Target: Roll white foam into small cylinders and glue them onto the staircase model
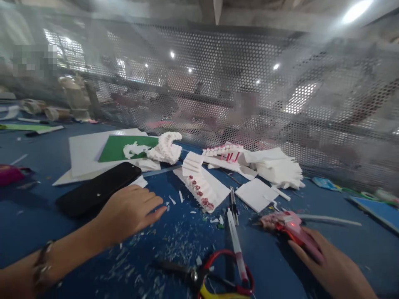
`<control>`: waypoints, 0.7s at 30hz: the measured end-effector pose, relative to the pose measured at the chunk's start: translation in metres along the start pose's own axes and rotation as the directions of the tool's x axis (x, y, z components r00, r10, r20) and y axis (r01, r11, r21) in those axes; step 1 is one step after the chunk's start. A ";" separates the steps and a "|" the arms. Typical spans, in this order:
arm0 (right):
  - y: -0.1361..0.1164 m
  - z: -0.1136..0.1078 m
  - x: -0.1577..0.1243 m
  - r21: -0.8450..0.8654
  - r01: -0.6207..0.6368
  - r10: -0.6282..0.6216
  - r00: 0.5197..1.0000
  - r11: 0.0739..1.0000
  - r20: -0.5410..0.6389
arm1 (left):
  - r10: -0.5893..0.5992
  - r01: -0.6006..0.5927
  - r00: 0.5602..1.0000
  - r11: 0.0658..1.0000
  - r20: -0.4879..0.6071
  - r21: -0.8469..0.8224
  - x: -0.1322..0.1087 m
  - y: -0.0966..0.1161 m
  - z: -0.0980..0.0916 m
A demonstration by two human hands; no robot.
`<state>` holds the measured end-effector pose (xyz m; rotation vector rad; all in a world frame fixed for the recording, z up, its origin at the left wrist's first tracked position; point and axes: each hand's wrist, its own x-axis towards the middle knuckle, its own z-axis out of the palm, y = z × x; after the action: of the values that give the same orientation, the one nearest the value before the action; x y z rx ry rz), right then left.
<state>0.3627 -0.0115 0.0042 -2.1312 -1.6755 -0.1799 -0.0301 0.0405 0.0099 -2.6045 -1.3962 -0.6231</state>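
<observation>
My right hand (335, 259) is wrapped round the handle of a pink hot glue gun (291, 224), whose small red light is lit. A white glue stick (333, 218) sticks out of the gun's back, and its nozzle points left. My left hand (132, 209) holds nothing, its fingers loosely stretched out beside a long black case (99, 189). Between the hands stands a white stepped paper model (199, 182) with dark red round pieces along one side. Nearer me lie a craft knife (233, 205), a white pen (237, 243) and scissors (199, 276) with red and yellow handles.
Paper scraps litter the blue table (174, 232). Behind are a green sheet (124, 145), a crumpled white paper shape (168, 147), another white-and-pink model (226, 151) and white gloves (279, 168). A perforated metal screen (199, 83) closes off the back. A blue board (378, 211) lies right.
</observation>
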 end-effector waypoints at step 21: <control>-0.015 -0.009 0.004 -0.015 -0.010 0.010 1.000 1.000 -0.017 | 0.332 -0.274 0.938 0.888 0.103 -0.369 -0.016 0.013 0.013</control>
<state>0.3511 -0.0090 0.0170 -2.1429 -1.6587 -0.2073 -0.0236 0.0243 -0.0075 -3.1332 -0.9419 -0.6762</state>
